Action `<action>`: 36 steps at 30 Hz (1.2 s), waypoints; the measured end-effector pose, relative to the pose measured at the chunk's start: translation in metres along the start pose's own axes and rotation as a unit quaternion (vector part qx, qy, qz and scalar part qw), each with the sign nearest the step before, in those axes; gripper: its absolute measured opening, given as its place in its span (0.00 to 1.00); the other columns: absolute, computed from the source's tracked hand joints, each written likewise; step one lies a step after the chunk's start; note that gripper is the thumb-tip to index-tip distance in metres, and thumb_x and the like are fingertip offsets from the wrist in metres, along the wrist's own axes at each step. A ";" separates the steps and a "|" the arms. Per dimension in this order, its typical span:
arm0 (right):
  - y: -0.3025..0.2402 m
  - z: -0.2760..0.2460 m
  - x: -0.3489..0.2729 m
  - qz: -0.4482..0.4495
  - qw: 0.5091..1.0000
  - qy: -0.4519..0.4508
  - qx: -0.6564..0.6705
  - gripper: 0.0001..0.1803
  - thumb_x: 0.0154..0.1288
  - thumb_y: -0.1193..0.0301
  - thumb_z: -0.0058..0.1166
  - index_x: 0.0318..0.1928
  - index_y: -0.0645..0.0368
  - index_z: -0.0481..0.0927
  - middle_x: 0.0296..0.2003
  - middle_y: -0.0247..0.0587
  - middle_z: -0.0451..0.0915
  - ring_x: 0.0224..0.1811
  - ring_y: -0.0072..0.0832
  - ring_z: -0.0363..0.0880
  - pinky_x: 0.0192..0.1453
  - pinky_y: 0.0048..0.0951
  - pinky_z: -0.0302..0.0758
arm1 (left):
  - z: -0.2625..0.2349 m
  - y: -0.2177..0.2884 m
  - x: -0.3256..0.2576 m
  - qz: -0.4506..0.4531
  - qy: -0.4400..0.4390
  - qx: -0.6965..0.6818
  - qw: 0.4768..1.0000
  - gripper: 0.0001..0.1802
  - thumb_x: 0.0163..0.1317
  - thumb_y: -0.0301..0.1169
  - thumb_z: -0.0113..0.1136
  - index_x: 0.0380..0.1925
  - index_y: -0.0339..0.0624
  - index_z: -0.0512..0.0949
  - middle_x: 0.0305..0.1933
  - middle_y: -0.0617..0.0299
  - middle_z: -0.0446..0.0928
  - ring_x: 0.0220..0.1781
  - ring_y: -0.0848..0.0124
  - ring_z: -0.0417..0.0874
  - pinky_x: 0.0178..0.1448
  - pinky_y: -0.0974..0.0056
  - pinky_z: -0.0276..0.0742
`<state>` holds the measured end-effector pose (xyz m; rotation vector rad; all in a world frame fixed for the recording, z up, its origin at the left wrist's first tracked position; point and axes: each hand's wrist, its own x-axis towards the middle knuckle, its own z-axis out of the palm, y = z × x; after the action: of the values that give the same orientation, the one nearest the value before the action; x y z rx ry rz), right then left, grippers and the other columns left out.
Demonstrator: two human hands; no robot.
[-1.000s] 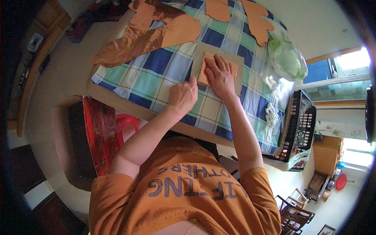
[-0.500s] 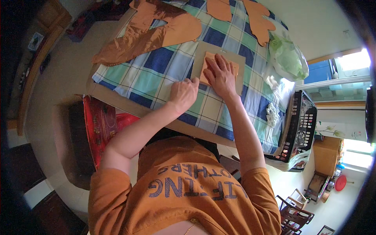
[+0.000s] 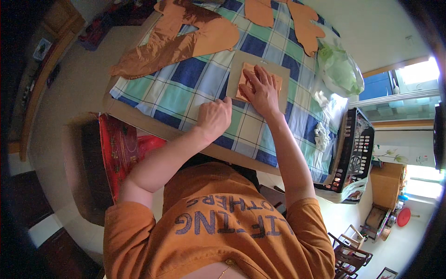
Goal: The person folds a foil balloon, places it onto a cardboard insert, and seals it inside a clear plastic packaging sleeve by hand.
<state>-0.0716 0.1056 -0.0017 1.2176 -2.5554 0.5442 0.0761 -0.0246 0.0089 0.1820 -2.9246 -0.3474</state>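
My right hand [image 3: 263, 92] lies with fingers spread on a flat, shiny copper-orange piece [image 3: 245, 89], which looks like folded foil. Under it is a grey-beige card [image 3: 283, 74] with a small slot at its far edge. To the left of the card, my left hand [image 3: 215, 116] is curled closed just over the checked cloth; whether anything is inside it is hidden. Farther off at the left lies a large, flat copper foil balloon [image 3: 204, 39], creased and with an opening in its shape. Two more flat copper shapes, one plain [image 3: 259, 13] and one wavy-edged [image 3: 304, 28], lie at the far edge.
A blue, green and white checked cloth [image 3: 186, 100] covers the table. On its right are a pale green plastic bag [image 3: 341, 69] and crumpled white plastic [image 3: 322, 136]. A black basket [image 3: 355, 156] stands beyond the right edge. A red bag [image 3: 118, 149] is below the left front edge.
My left hand has drawn slightly back toward me and left, staying closed. My right hand has shifted a little on the foil piece, which remains on the card.
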 end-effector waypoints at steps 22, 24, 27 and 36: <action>0.001 0.002 -0.001 0.001 1.000 0.022 0.013 0.26 0.61 0.54 0.59 0.59 0.46 0.77 0.64 0.48 0.69 0.68 0.46 0.65 0.70 0.50 0.58 | -0.020 -0.022 0.002 0.057 -0.022 -0.166 0.984 0.12 0.55 0.32 0.67 0.33 0.44 0.73 0.34 0.58 0.77 0.36 0.55 0.83 0.38 0.53 0.78; 0.000 0.000 -0.001 0.001 1.000 0.019 0.012 0.26 0.61 0.54 0.59 0.59 0.46 0.77 0.64 0.48 0.69 0.68 0.46 0.65 0.70 0.50 0.58 | -0.019 -0.022 0.007 0.069 -0.012 -0.159 0.985 0.11 0.56 0.32 0.66 0.34 0.44 0.73 0.35 0.59 0.77 0.36 0.55 0.82 0.39 0.53 0.78; 0.003 0.004 -0.001 -0.001 1.000 0.017 0.016 0.27 0.61 0.52 0.59 0.59 0.46 0.76 0.64 0.49 0.69 0.68 0.45 0.64 0.71 0.52 0.57 | -0.013 -0.017 0.017 0.077 0.010 -0.146 0.986 0.12 0.56 0.32 0.66 0.36 0.45 0.74 0.37 0.59 0.76 0.39 0.56 0.82 0.41 0.54 0.79; 0.000 0.003 -0.003 0.009 1.000 0.014 0.015 0.28 0.60 0.52 0.58 0.60 0.45 0.76 0.64 0.48 0.69 0.69 0.44 0.63 0.73 0.54 0.54 | 0.008 -0.027 0.032 0.123 0.131 -0.128 0.975 0.24 0.52 0.30 0.67 0.51 0.44 0.76 0.57 0.59 0.74 0.62 0.59 0.73 0.62 0.54 0.71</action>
<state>-0.0702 0.1063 -0.0058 1.1900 -2.5449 0.6017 0.0458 -0.0532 0.0007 -0.1601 -2.5741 -0.6029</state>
